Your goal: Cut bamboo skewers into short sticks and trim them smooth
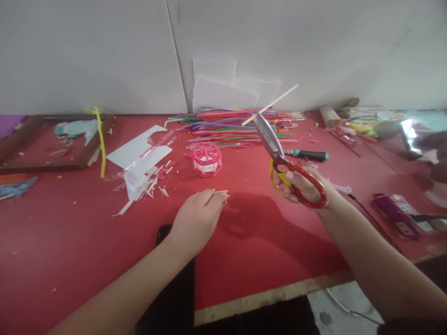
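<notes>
My right hand (pixel 302 186) grips red and yellow handled scissors (pixel 279 156), raised above the red table (pixel 261 242). A thin wooden stick (pixel 270 104) lies across the blades, pointing up to the right. My left hand (pixel 199 216) rests palm down on the table, its fingertips closed on several short wooden stick pieces (pixel 221 192). A small pink wheel-shaped model (pixel 206 159) stands just beyond the left hand.
A pile of coloured straws (pixel 230 125) lies at the back by the wall. A green-handled tool (pixel 309 155), white paper (pixel 138 149) with scraps, a wooden frame (pixel 42 144) at left, a purple box (pixel 398 214) at right and a dark phone (pixel 164 232) under my left wrist.
</notes>
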Tool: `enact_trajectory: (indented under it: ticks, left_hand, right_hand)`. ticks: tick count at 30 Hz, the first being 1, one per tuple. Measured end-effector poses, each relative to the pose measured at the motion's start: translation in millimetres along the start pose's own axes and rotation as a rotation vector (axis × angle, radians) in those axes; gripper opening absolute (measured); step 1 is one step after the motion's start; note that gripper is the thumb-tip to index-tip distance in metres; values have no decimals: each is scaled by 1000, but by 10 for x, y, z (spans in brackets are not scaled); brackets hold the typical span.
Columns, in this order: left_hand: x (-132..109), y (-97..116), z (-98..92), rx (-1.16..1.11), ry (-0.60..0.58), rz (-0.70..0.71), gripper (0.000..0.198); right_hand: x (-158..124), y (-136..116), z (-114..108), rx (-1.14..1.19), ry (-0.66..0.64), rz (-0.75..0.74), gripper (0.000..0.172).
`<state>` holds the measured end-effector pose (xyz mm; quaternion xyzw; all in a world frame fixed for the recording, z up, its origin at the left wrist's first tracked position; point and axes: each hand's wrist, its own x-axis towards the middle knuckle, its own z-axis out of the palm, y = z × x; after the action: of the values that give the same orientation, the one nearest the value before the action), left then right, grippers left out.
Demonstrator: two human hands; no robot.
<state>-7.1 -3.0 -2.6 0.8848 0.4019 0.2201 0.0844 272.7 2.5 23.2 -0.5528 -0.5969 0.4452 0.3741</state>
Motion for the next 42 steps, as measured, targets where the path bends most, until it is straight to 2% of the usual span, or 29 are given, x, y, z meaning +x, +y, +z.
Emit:
enact_trajectory:
  ticks: [4,6,8,11,13,16,19,24,27,30,33,38,42]
  left_hand:
    - [-34,-50,39,109,-57,69,18]
    - [-26,-54,23,107,-17,58,18]
    - [0,-47,-29,66,85,14,17]
    - [56,-12,-134,-179,277,-193,27]
    - [95,27,-175,-522,317,-349,31]
    - [136,95,-161,-946,274,-485,23]
    - [141,140,-98,-1064,300,-553,15]
    - [83,111,-31,-1032,309,-595,11]
    - [43,79,-15,-977,323,-591,10]
    - [20,77,4,-912,320,-526,4]
    - [14,94,19,-849,290,-450,5]
    - [6,136,8,-820,306,-295,12]
    - [-16,177,2,-833,330,-143,15]
  right_hand:
    - [24,-17,131,117,-108,78,58]
    - [-2,12,114,132,-150,105,61]
    - [-45,51,65,118,-184,129,61]
    - [-117,101,-6,10,-165,154,53]
    - [-159,115,-21,-116,-108,149,45]
    - [-200,111,1,-348,-75,87,40]
    - [-219,115,38,-518,-100,-20,36]
    - [-220,172,101,-664,-98,-191,22]
    - [-206,181,147,-705,-77,-295,18]
    - [-202,156,191,-674,-100,-344,20]
    - [-223,119,226,-653,-113,-356,25]
    - [-298,48,284,-673,-136,-362,35]
    - [-333,31,362,-692,-199,-340,27]
